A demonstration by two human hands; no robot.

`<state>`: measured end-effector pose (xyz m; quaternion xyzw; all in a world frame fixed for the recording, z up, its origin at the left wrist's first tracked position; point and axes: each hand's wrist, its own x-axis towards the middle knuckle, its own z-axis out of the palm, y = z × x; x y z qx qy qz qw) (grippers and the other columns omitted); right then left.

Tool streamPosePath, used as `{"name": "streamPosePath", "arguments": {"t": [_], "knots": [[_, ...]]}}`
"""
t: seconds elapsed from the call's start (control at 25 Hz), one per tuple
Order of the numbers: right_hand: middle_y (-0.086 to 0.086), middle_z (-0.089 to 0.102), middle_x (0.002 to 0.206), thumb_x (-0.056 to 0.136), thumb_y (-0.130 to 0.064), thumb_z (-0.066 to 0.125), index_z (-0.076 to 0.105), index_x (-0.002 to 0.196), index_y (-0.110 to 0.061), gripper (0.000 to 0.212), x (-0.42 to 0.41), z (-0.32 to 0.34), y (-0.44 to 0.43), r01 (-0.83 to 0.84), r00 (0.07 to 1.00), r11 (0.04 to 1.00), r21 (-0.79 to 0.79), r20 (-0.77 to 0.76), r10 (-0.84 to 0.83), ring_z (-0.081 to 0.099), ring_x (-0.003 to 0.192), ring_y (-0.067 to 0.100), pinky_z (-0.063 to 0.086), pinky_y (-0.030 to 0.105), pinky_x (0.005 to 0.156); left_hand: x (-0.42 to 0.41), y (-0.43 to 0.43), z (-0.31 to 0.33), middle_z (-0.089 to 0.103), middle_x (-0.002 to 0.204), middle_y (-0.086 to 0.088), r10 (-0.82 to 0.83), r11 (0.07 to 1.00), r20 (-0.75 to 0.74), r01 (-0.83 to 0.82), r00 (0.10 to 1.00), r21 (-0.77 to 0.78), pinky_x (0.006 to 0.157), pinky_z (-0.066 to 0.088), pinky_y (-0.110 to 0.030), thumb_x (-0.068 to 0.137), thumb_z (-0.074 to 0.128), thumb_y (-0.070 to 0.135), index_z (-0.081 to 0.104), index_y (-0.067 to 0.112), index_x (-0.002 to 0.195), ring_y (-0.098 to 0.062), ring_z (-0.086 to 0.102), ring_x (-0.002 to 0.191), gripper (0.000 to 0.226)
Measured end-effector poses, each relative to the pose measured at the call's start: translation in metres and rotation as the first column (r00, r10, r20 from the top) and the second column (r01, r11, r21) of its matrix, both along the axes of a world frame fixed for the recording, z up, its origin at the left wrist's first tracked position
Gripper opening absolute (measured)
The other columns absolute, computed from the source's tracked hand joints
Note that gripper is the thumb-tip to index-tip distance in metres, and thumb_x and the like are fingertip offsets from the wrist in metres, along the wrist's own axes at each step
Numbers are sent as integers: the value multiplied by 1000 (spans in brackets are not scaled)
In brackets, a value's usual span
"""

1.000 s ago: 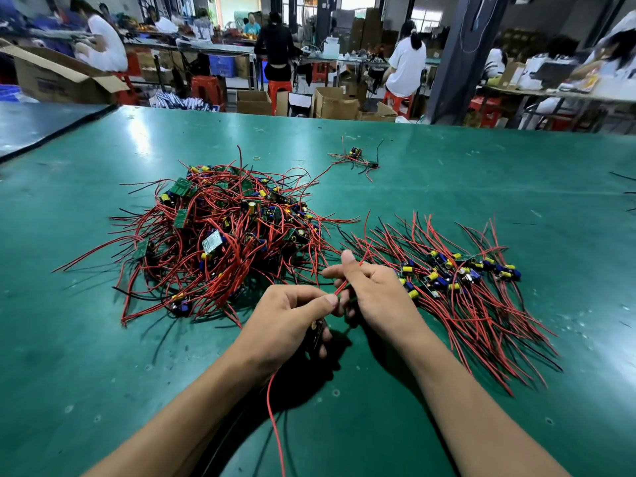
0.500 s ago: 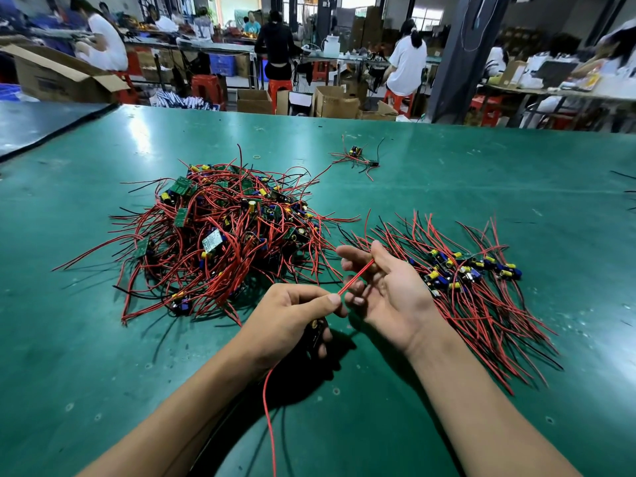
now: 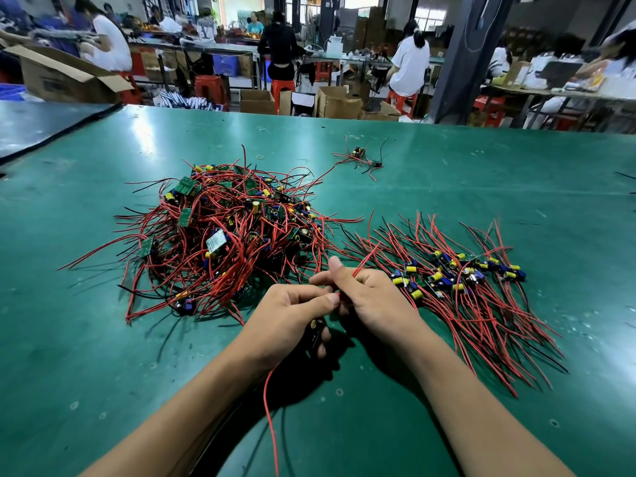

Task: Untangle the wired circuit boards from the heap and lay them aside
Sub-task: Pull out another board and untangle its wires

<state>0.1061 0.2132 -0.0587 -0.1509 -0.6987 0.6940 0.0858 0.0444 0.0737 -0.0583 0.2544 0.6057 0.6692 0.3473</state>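
Centre frame: left hand [image 3: 292, 318] clamped on one circuit board [image 3: 315, 333]; right hand [image 3: 375, 297] pinching its red lead [image 3: 365, 259]. The heap [image 3: 220, 235] lies upper left, the laid-aside row [image 3: 464, 290] right. Judged light; leads limp, snag-prone; solder joints fragile, so grip board edges.

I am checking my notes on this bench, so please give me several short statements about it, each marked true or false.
1. The heap lies left of the laid-aside boards. True.
2. The right hand holds nothing. False: it pinches a red wire.
3. The left hand grips a board. True.
4. The table is white. False: it is green.
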Motion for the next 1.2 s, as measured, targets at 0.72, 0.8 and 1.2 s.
{"name": "streamPosePath", "arguments": {"t": [0.72,0.8,1.2], "knots": [[-6,52,55,105,-53,35,75,66,-15,67,-1,3,21,286,958,958,1,-7,-286,36,39,6,28,19,39,-4,-4,5,54,48,-13,-10,999,38,11,999,-45,40,40,-18,80,69,26,72,7,71,-21,50,34,21],[-5,54,55,104,-57,35,75,66,-15,69,-1,4,21,218,975,944,-248,15,-222,32,39,6,23,16,37,-5,-4,5,53,48,-13,10,998,50,-7,999,-59,39,39,-19,85,66,21,72,6,69,-21,49,34,22],[-13,54,58,101,-31,60,76,88,-15,26,1,-10,8,130,989,773,621,-141,-53,47,52,-3,34,15,54,-6,1,14,74,80,-18,409,896,53,-412,911,164,55,54,-25,94,62,21,71,10,83,-22,68,64,18]]}}
